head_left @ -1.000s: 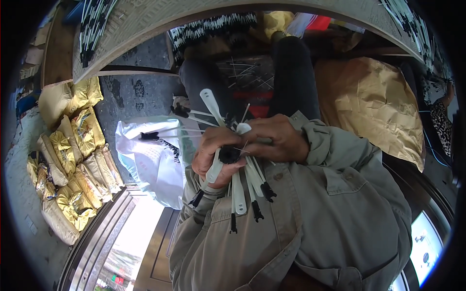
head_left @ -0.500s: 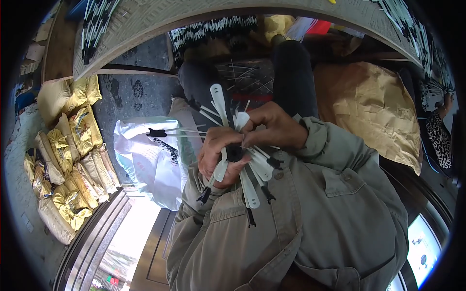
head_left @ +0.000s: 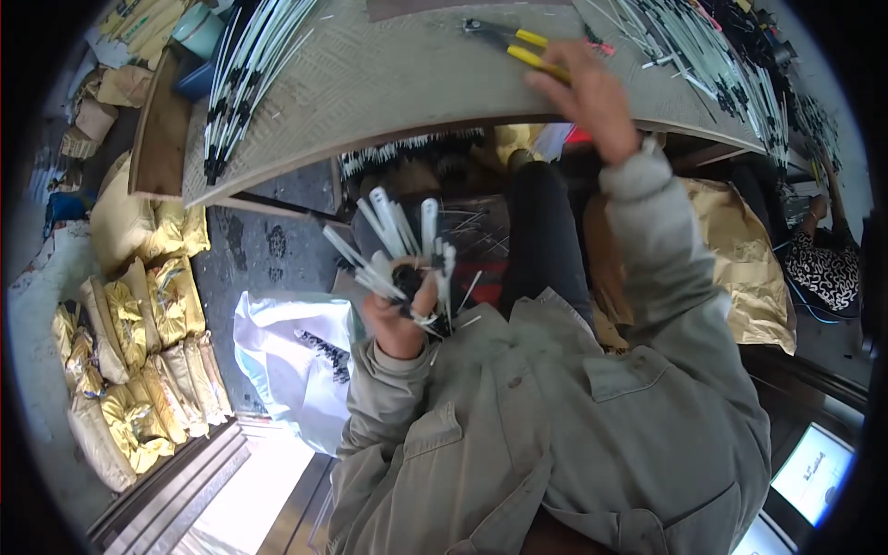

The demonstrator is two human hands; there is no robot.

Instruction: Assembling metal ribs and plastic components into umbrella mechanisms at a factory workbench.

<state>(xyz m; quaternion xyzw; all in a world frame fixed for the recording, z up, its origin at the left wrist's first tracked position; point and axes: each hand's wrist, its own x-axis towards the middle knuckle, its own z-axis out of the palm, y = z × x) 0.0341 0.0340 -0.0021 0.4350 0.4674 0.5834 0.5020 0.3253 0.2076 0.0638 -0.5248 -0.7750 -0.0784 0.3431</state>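
My left hand (head_left: 396, 328) is closed around a bundle of white flat strips (head_left: 393, 227) with rounded ends, fanned out around a dark round core (head_left: 405, 276). It is held in front of my chest, and its lower part is hidden by my fingers. My right hand (head_left: 592, 97) is stretched out over the table's near edge. Its thumb and fingers close around the handle of a pair of pliers (head_left: 523, 54) with yellow grips and a dark head. The pliers' head points to the left over the table top.
The table (head_left: 388, 83) carries white-and-black rods (head_left: 245, 88) at left and more rods (head_left: 712, 60) at right. Stacked sacks (head_left: 139, 342) and a white bag (head_left: 296, 361) stand left. A brown paper sack (head_left: 740, 268) lies right; beyond it another person (head_left: 823, 264) shows partly.
My right hand has left the bundle and reached forward to the pliers on the table. My left hand keeps the bundle. The view has tilted, showing more of the table.
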